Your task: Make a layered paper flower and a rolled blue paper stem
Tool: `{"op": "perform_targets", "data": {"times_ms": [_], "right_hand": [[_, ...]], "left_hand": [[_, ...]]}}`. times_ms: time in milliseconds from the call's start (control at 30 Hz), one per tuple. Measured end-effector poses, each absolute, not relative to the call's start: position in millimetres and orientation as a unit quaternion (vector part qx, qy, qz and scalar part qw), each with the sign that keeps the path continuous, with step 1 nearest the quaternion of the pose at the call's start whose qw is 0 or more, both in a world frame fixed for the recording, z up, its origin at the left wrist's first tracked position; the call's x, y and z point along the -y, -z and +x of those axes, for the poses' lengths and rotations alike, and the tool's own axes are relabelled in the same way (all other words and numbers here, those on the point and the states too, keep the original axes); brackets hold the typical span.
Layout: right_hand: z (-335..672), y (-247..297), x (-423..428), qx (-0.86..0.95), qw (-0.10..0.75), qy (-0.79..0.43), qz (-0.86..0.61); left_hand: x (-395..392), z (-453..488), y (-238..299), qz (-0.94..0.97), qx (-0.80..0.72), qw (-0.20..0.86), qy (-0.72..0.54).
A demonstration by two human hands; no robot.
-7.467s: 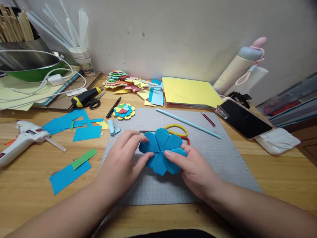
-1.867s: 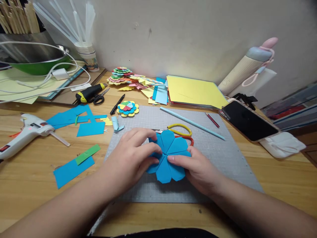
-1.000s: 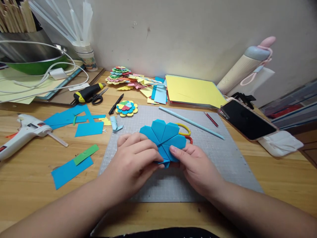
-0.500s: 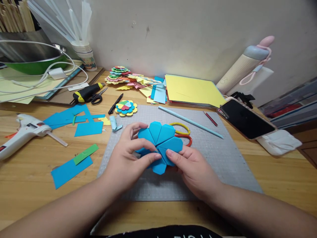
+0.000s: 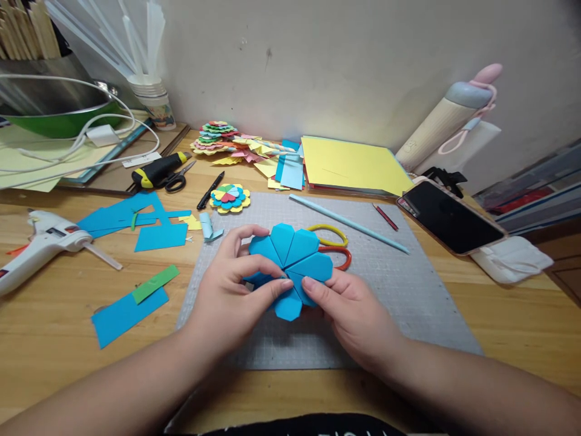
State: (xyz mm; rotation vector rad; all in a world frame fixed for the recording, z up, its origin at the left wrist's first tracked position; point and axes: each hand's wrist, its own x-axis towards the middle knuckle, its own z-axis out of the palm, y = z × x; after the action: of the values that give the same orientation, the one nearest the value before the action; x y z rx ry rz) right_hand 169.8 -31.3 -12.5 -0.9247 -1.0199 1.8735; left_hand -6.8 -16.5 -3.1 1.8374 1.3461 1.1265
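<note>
A blue folded paper flower (image 5: pixel 290 248) with several petals is held above the grey cutting mat (image 5: pixel 385 315). My left hand (image 5: pixel 240 278) grips its left side, thumb and index finger pinched together near the centre. On the lower right petal rests the thumb of my right hand (image 5: pixel 354 303), its other fingers curled beneath the paper. Behind the flower lie scissors with one yellow and one red handle loop (image 5: pixel 338 257); their blades are hidden. A light blue paper stick (image 5: pixel 349 224) lies farther back on the mat.
A white glue gun (image 5: pixel 59 239) lies at the left, near blue paper strips (image 5: pixel 161 237) and a green strip (image 5: pixel 157 284). At the back are a small layered paper flower (image 5: pixel 230 198), a black pen (image 5: pixel 211 191) and yellow paper sheets (image 5: pixel 354 163). A phone (image 5: pixel 454 215) leans at the right.
The view has shifted very slightly. Both hands keep the same hold on the blue flower, which has moved a touch to the left in the picture.
</note>
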Motion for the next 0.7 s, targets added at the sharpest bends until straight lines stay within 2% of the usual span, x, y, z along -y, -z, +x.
{"op": "perform_targets", "data": {"times_ms": [300,433,533,633,700], "right_hand": [[170.0,13.8,29.7,0.409,0.410,-0.734,-0.354],[170.7,11.5,29.6,0.416,0.405,-0.733,-0.355],[171.9,9.9,29.8,0.429,0.398,-0.731,-0.351],[172.9,9.3,29.8,0.443,0.391,-0.729,-0.346],[173.4,9.5,29.7,0.453,0.382,-0.724,-0.352]], "left_hand": [[18.7,-4.9,3.4,0.709,-0.503,0.263,-0.418],[18.9,-5.4,9.7,0.651,-0.549,0.251,-0.460],[16.5,-6.3,10.0,0.568,-0.566,0.374,-0.466],[12.9,-8.1,5.8,0.489,-0.533,0.575,-0.381],[11.1,-9.2,3.4,0.453,-0.507,0.660,-0.321]]}}
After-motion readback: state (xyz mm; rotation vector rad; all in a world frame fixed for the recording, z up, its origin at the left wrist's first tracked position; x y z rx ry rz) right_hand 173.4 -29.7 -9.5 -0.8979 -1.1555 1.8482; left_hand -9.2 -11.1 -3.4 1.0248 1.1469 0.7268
